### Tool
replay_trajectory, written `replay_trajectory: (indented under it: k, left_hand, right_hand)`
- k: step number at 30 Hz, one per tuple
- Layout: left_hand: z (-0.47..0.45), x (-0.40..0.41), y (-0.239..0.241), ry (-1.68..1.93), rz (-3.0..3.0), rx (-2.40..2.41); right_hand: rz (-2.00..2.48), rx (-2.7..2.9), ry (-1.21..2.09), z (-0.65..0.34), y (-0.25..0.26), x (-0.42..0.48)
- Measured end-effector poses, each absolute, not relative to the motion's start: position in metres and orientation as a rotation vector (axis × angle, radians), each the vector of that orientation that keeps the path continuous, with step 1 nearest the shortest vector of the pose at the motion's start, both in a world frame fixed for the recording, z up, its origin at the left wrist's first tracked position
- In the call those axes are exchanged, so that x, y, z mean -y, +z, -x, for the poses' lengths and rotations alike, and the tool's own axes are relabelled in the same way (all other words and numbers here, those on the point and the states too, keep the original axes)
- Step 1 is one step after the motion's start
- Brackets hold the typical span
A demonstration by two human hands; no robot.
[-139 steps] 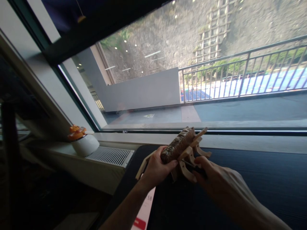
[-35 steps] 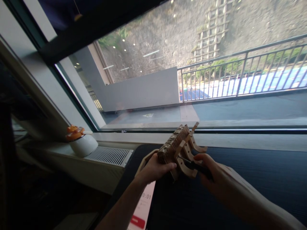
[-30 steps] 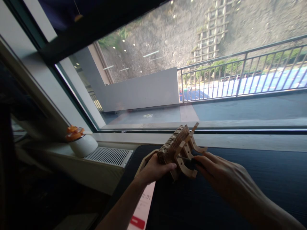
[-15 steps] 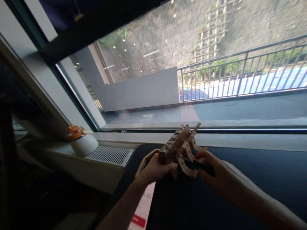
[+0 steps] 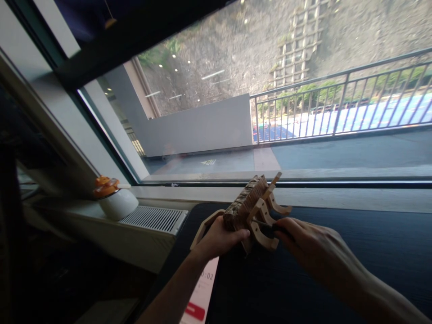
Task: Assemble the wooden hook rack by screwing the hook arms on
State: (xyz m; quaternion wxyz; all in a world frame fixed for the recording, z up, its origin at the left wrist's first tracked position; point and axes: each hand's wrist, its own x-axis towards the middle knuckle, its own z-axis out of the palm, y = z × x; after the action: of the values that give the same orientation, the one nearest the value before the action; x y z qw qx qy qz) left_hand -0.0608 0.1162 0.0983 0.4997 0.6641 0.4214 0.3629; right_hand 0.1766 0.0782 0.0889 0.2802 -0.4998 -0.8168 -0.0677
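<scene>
A small wooden model [image 5: 245,202], with a ridged bark-like brown top and pale curved legs, is tilted above the dark tabletop. My left hand [image 5: 221,237] is closed around its near left end, the thumb along the lower side. In my right hand [image 5: 299,236] is a screwdriver [image 5: 265,223] with a dark handle, mostly covered by the fingers. Its thin metal shaft reaches to one of the pale curved wooden legs [image 5: 265,236]; whether the tip sits in a screw is too small to tell. A pale wooden strip [image 5: 275,181] sticks up at the far end.
Under my left forearm lies a phone [image 5: 202,292] with a lit screen. A white pot [image 5: 119,204] with an orange top stands on the ledge at left, beside a white vent grille [image 5: 155,218]. The window frame [image 5: 216,184] borders the dark table [image 5: 354,256].
My right hand has turned over around the screwdriver handle, so its back now faces up and covers more of the handle. The left hand and the wooden model stay almost unmoved.
</scene>
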Motion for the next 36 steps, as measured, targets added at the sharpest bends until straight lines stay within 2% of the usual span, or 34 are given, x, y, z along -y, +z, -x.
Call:
replay_trajectory:
  k: [7, 10, 14, 22, 26, 29, 34, 36]
  left_hand:
    - [0.060, -0.116, 0.097, 0.863, -1.613, -1.035]
    - [0.061, -0.117, 0.095, 0.864, -1.612, -1.027]
    - [0.062, -0.120, 0.091, 0.885, -1.594, -1.006]
    - [0.065, -0.121, 0.089, 0.873, -1.567, -0.977]
    - [0.065, -0.120, 0.090, 0.858, -1.596, -1.002]
    - [0.064, -0.119, 0.092, 0.857, -1.639, -1.014]
    - [0.063, -0.118, 0.094, 0.870, -1.639, -1.062]
    - [0.063, -0.118, 0.095, 0.865, -1.634, -1.085]
  right_hand:
    - [1.520, 2.046, 0.313, -0.172, 0.088, -0.077]
    - [1.509, 2.012, 0.343, -0.172, 0.088, -0.075]
    - [1.389, 2.035, 0.219, -0.175, 0.089, -0.072]
    - [1.222, 2.220, -0.336, -0.186, 0.098, -0.076]
    - [1.205, 2.237, -0.388, -0.182, 0.098, -0.074]
    - [1.305, 2.205, -0.209, -0.177, 0.098, -0.072]
    - [1.583, 2.121, 0.266, -0.171, 0.098, -0.072]
    - [1.650, 2.096, 0.343, -0.171, 0.098, -0.073]
